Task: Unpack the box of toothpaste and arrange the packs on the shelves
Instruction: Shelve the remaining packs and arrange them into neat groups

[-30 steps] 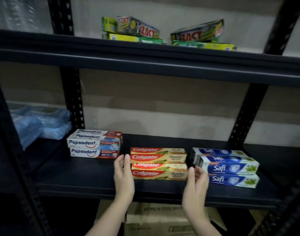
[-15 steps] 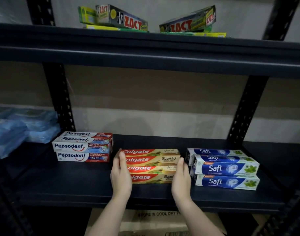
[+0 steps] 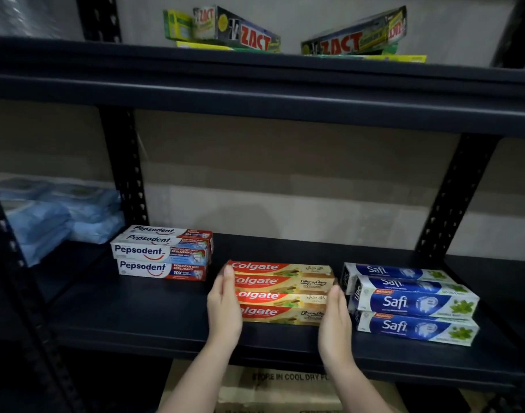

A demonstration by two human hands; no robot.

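Head view: left hand (image 3: 225, 305) and right hand (image 3: 335, 320) are lying flat with straight fingers against the two ends of the Colgate stack (image 3: 282, 293), squaring it, gripping nothing. The stack is sitting near the front of the middle shelf (image 3: 136, 320), between Pepsodent packs (image 3: 163, 254) on the left and Safi packs (image 3: 410, 302) on the right, apart from both. ZACT packs (image 3: 255, 34) are lying skewed on the upper shelf (image 3: 255, 84). Judging: most stocking looks done; ZACT packs probably need straightening. Below, a carton (image 3: 285, 386) is reading "STORE IN COOL DRY"; contents hidden.
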